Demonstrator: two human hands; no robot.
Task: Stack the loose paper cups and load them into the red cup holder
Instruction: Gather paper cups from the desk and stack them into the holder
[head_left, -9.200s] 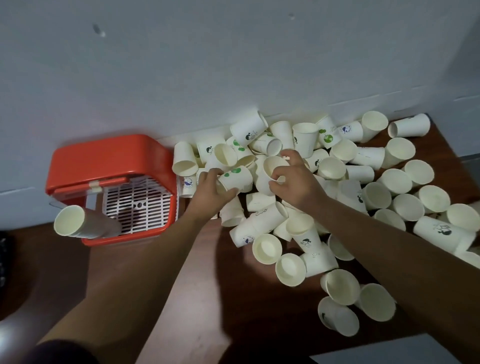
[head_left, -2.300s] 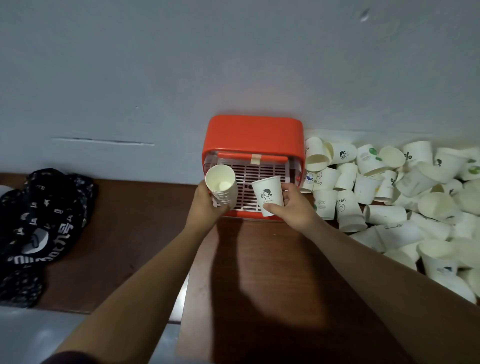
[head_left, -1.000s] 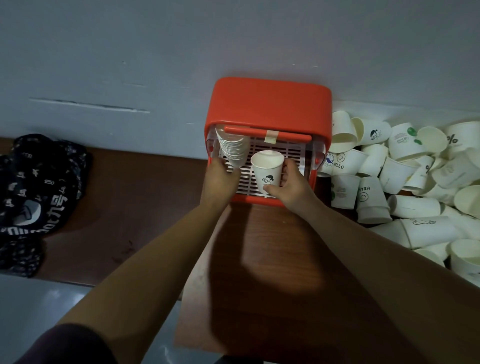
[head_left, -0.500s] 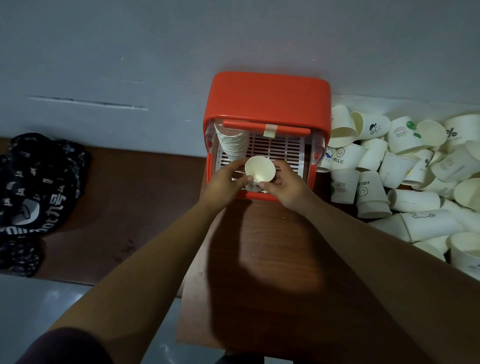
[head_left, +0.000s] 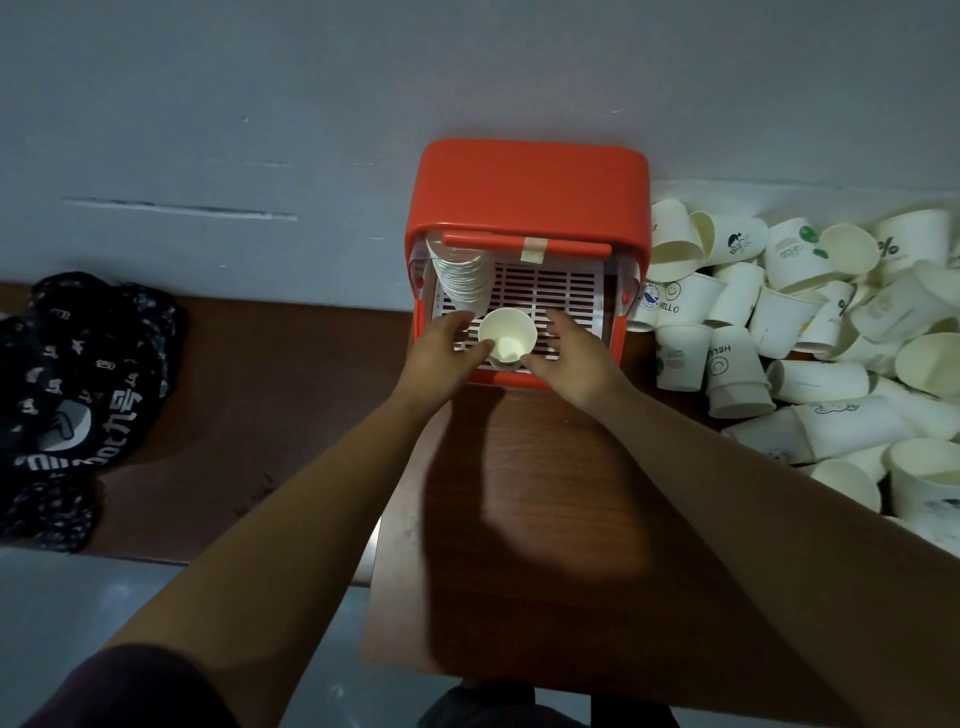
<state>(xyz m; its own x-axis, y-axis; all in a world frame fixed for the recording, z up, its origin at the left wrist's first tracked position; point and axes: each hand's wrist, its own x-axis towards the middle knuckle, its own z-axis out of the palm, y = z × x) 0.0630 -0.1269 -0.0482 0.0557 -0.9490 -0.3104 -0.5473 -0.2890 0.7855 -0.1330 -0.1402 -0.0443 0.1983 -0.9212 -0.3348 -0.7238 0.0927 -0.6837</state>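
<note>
Red holder (head_left: 530, 197) stands against a grey wall on a brown table (head_left: 519, 519). A stack (head_left: 460, 275) of cups, carried in the left hand (head_left: 441, 351) two seconds ago, now sits in the holder's back left corner. The single cup (head_left: 506, 335) the right hand (head_left: 569, 356) was holding then now stands mouth-up on the white grille (head_left: 566, 283), near the front. Half a second ago both hands pinched it. Now they flank it, loosened: the left fingers lie relaxed, thumb at the rim; the right fingers are spread, holding nothing. Judging by this, one batch is loaded and the hands are free for more. A large heap of loose cups (head_left: 779, 322) lies to the right, so most of the work remains. A dark cloth (head_left: 78, 389) lies far left.
</note>
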